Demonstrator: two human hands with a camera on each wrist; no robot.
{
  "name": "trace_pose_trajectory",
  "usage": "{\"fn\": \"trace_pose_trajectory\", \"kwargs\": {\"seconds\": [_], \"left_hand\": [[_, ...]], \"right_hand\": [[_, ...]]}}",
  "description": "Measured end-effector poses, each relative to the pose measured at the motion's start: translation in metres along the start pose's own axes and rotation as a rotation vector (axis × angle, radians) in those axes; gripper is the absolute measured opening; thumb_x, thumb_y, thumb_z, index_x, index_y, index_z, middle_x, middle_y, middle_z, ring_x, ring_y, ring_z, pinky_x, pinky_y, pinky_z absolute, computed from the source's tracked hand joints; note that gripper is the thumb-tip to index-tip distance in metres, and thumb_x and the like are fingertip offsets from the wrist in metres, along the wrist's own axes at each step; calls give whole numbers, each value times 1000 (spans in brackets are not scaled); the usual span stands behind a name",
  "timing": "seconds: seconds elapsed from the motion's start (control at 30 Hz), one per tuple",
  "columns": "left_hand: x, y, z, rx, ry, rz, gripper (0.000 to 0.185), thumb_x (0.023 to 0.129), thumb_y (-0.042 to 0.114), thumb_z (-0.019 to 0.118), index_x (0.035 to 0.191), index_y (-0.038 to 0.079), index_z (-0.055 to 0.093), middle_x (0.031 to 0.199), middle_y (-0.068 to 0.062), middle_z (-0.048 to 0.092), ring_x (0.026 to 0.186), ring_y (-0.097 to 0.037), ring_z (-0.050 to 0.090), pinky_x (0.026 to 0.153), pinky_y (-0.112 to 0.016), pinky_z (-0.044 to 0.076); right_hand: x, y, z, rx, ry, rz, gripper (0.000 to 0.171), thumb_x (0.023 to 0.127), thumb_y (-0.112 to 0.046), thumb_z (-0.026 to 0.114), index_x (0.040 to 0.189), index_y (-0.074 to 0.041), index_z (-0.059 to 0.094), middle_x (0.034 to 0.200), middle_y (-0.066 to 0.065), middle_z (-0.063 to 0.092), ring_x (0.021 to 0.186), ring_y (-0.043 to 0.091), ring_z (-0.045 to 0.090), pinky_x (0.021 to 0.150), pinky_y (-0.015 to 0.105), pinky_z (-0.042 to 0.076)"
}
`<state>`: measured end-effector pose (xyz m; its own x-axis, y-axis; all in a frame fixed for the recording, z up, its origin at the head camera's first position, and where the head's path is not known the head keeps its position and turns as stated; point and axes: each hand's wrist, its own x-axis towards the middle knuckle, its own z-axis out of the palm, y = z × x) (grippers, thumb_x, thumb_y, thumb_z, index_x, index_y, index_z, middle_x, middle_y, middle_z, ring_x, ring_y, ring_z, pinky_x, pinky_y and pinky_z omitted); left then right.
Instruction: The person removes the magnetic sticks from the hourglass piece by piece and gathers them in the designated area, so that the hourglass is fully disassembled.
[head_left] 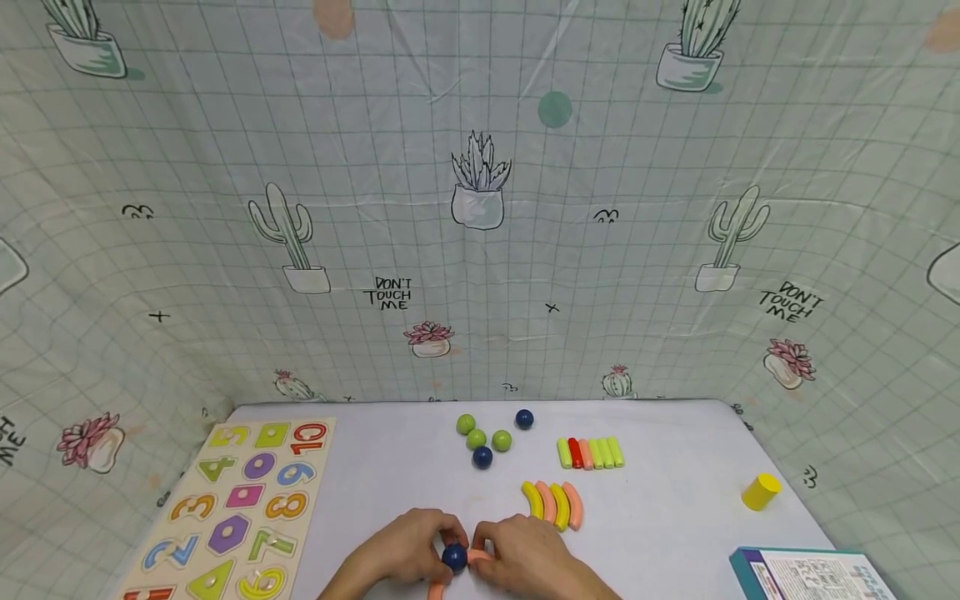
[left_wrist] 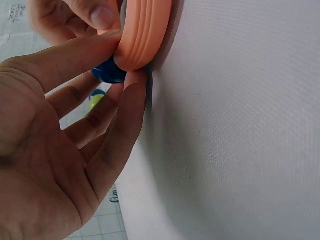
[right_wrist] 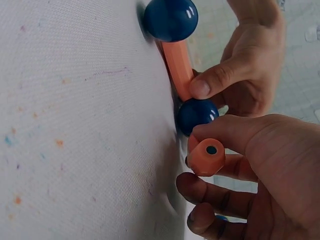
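Left hand: the left hand (head_left: 408, 546) is resting at the near edge of the white table (head_left: 675, 533), at 6 o'clock in the head view, with thumb and fingers pinching an orange stick (right_wrist: 178, 67).
Right hand: the right hand (head_left: 525, 554) is sitting just beside the left, at its 3 o'clock, with fingers curled around a second orange stick (right_wrist: 206, 156).
Blue ball: a blue ball (head_left: 454, 557) is lying between the two hands, touching the fingertips of both.
Joint: in the right wrist view the left-hand stick is running from this ball to a second blue ball (right_wrist: 171, 19); the right-hand stick is touching the first ball from the opposite side.
Long axis: the right-hand stick is pointing its hollow end at the wrist camera, so its axis is lying roughly in line with the ball; whether it is seated cannot be told.
Nearer hand: both hands are equally close to the ball.
Loose balls: green balls (head_left: 476, 439) and two blue ones are lying at 12 o'clock from the hands.
Curved sticks: a row of yellow and orange curved pieces (head_left: 553, 504) is lying at 1 o'clock.
Straight sticks: a row of short pieces (head_left: 590, 452) is lying beyond those.
Number board: a puzzle board (head_left: 240, 508) is lying at 9 o'clock.
Yellow cylinder: a yellow cylinder (head_left: 761, 491) is standing at 3 o'clock, well apart.
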<state>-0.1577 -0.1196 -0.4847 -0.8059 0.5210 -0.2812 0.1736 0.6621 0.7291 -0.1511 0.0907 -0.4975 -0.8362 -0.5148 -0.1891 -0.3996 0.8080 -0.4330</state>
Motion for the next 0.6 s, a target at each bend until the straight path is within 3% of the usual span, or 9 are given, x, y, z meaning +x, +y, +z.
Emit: {"fn": "trace_pose_trajectory", "kwargs": {"seconds": [0.37, 0.6], "left_hand": [[-4, 1, 2, -17, 11, 4, 33, 69, 1, 83, 92, 21, 70, 84, 10, 59, 66, -9, 51, 63, -24, 40], [-7, 0, -2, -30, 7, -8, 32, 70, 1, 84, 92, 20, 70, 83, 7, 59, 65, -10, 52, 63, -25, 40]], "right_hand": [[-3, 5, -1, 2, 29, -12, 14, 92, -45, 67, 93, -31, 68, 61, -15, 50, 53, 5, 44, 48, 24, 33], [-8, 16, -16, 150, 85, 16, 13, 92, -43, 68, 93, -30, 68, 54, -15, 52, 48, 4, 47, 45, 24, 33]]}}
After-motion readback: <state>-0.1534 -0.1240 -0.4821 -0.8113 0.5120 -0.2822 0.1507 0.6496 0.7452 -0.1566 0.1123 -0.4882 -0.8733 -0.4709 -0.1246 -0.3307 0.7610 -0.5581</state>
